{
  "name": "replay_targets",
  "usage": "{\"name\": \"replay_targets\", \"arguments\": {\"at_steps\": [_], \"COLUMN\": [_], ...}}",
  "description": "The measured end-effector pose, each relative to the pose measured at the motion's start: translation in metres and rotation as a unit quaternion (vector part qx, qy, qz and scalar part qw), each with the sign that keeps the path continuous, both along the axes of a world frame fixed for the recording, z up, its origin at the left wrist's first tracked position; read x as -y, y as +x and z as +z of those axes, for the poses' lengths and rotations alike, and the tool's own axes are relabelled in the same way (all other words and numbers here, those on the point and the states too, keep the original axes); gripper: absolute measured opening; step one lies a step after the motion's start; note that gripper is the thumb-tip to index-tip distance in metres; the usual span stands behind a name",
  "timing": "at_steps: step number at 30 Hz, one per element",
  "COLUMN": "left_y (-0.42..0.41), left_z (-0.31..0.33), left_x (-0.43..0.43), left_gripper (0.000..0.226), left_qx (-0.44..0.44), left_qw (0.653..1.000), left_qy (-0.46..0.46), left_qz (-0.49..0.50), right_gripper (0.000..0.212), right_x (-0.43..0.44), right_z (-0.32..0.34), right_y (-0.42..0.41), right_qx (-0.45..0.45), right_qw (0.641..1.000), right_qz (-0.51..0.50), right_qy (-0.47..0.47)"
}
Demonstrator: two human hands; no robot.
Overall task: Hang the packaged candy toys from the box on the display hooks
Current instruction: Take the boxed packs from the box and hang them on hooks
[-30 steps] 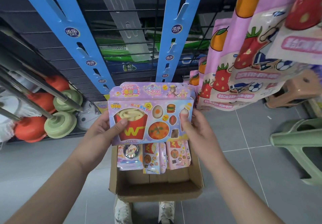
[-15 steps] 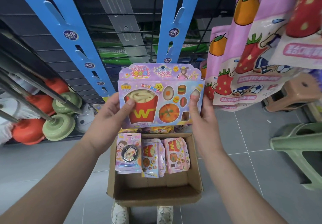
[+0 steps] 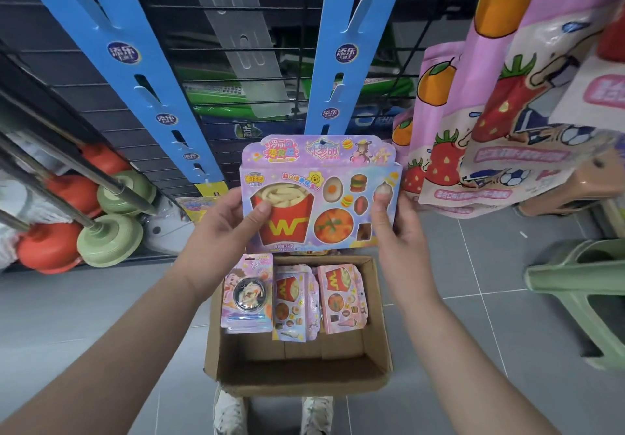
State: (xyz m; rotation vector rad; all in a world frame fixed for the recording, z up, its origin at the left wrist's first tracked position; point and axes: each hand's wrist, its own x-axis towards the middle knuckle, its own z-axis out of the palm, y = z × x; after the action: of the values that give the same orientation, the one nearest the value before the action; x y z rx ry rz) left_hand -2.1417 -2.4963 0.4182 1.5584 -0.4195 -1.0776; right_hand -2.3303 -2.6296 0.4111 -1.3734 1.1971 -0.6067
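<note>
- Shoes (image 3: 230, 414) come first: ours stand just behind the cardboard box (image 3: 301, 380) on the floor (image 3: 84, 316). If we step forward to reach, we could kick the box.
- Three more candy packs (image 3: 294, 302) lean on the far wall inside it. A bump could knock them flat.
- Our left hand (image 3: 216, 231) and right hand (image 3: 402, 242) are apart, one on each side of the fries pack (image 3: 318, 194). Each hand pinches an edge of it.
- The fries pack is up in the air, above the box and in front of the wire rack (image 3: 209, 51). It is not on a hook yet.
- We only hold it by the edges. If one hand lets go too soon, we think it could swing and drop.
- The right blue strip (image 3: 341, 52) shows just above the pack. Its hook tabs (image 3: 355, 12) look thin. If we push hard or miss, a tab could bend or the card could tear.
- We cannot see the pack's hang hole well, so lining it up may be tricky.
- The pink fruit bags (image 3: 439, 137) hang close on the right. Our right arm could brush them and make them swing.
</note>
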Motion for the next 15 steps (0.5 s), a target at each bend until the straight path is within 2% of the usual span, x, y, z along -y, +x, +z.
{"name": "replay_targets", "arguments": {"at_steps": [2,6,8,12,15], "left_y": [-0.001,0.0,0.001,0.005,0.005], "left_z": [-0.004,-0.014,-0.019,-0.028,-0.029], "left_x": [0.002,0.007,0.011,0.012,0.006], "left_gripper": [0.034,0.028,0.028,0.037,0.044], "left_qx": [0.028,0.186,0.235,0.303,0.316], "left_qw": [0.999,0.978,0.967,0.947,0.942], "left_qy": [0.017,0.077,0.09,0.104,0.115], "left_qz": [0.023,0.047,0.044,0.024,0.015], "right_gripper": [0.041,0.04,0.042,0.068,0.059], "right_x": [0.003,0.006,0.007,0.012,0.013], "right_z": [-0.004,-0.014,-0.023,-0.034,-0.035], "right_y": [0.001,0.004,0.003,0.0,-0.007], "right_qx": [0.0,-0.012,-0.019,-0.064,-0.079], "right_qw": [1.0,1.0,0.999,0.996,0.995], "right_qz": [0.002,-0.017,-0.031,-0.04,-0.025], "right_qy": [-0.001,-0.021,-0.031,-0.048,-0.049]}}
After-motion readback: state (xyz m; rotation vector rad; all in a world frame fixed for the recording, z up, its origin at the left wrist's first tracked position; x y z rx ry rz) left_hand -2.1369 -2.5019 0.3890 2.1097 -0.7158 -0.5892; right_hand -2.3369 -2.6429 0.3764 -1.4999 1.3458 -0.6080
